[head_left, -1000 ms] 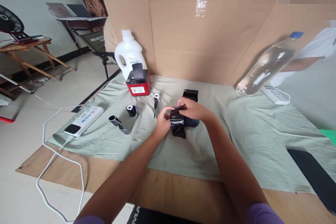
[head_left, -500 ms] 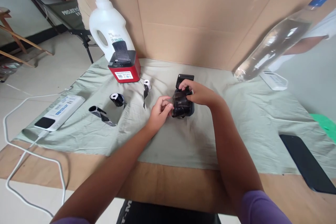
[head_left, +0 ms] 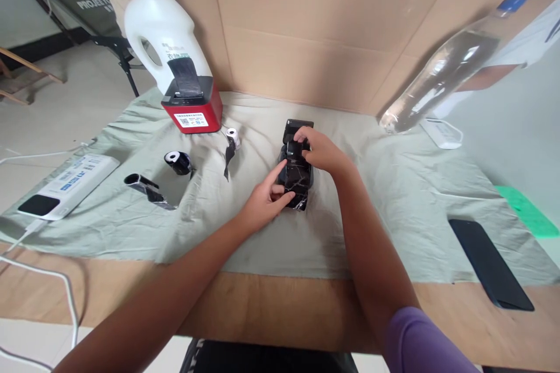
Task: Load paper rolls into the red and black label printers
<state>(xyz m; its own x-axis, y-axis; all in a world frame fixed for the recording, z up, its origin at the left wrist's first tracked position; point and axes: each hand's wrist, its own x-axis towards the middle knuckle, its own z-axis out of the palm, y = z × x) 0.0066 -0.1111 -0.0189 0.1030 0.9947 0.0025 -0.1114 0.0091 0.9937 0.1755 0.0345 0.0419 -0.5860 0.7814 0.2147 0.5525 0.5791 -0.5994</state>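
In the middle of the cloth lies a small dark device, its black lid raised at the far side. A roll of black marbled paper sits in it, with a strip unrolled toward me. My right hand comes from the right with its fingers bent around the roll. My left hand is on the left, index finger and thumb spread and touching the strip's left edge. Off to the left are a white-cored roll, a black roll and a curled black strip.
A red and black box-shaped device stands before a white jug at the back left. A white corded block lies left. To the right are a clear bottle, a white object, a phone and a green item.
The paper strip now hangs out flat toward me, where it was bunched over the device before. My left index finger and thumb have spread along it. The view has shifted slightly.
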